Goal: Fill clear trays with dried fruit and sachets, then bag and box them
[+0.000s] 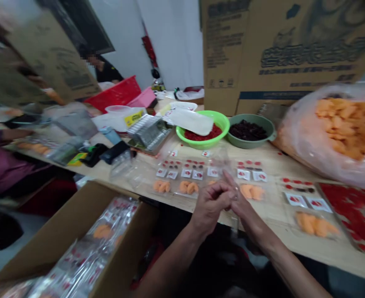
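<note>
My left hand point(211, 203) and my right hand point(238, 202) meet over the table's front edge. The left fingers are curled in against the right hand. One right finger stretches forward while the rest are closed; what either hand grips is hidden and blurred. Just behind them lies a clear plastic tray with a white sachet point(212, 171), partly covered by the hands. Similar filled trays flank it, with orange pieces point(188, 187) on the left and orange pieces point(252, 191) on the right, below sachets and red and dark bits. Another filled tray point(317, 223) lies farther right.
Behind are a green bowl point(222, 120) of red pieces with a white scoop-like piece across it, a grey-green bowl point(271, 138) of dark pieces and a bag of orange pieces point(346, 124). A carton point(54, 223) of packed trays stands lower left. A person point(2, 165) sits far left.
</note>
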{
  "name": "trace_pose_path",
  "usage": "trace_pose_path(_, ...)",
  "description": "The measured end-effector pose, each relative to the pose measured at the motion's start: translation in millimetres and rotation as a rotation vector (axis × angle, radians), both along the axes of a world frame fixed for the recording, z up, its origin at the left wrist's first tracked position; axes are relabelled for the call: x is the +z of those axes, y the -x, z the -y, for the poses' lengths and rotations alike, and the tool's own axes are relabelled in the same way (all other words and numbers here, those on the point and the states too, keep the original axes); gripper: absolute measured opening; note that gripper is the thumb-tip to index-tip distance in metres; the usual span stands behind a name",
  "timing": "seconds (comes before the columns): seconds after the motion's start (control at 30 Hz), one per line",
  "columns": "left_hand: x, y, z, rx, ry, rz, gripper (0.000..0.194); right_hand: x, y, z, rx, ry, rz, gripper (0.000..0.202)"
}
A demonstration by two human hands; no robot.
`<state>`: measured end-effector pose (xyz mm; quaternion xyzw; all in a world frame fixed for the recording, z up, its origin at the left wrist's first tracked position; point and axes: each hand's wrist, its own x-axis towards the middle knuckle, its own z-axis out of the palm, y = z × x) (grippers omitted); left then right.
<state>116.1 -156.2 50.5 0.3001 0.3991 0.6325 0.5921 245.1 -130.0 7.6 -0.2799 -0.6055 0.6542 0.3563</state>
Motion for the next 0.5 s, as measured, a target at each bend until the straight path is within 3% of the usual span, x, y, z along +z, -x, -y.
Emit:
trace_pose_path(0.17,0.1,10,1,-0.115,-0.075,0.027,0.034,6.7,0,-4,-0.051,0.08,0.022,0.084)
trace_pose_path(0.3,4.1,31,-4,-0.036,-0.179,0.076,0.03,18.9,2,-17,-0.219,0.156,0.055,0.08)
trace_pose_path(0.37,15.2,66,-9,0.103,-0.236,-0.058,0.028,22.3,-6,-28,-0.356,0.117,0.172,0.084)
trace_pose_path(0.43,31.9,119,-20,0.297,-0.287,-0.359,0.026,19.7,-24,-41,-0.448,0.014,0.314,0.086)
trace_pose_path(0.5,49.9,181,-40,0.432,-0.297,-0.724,0.023,9.8,-55,-56,-0.461,-0.233,0.572,0.082)
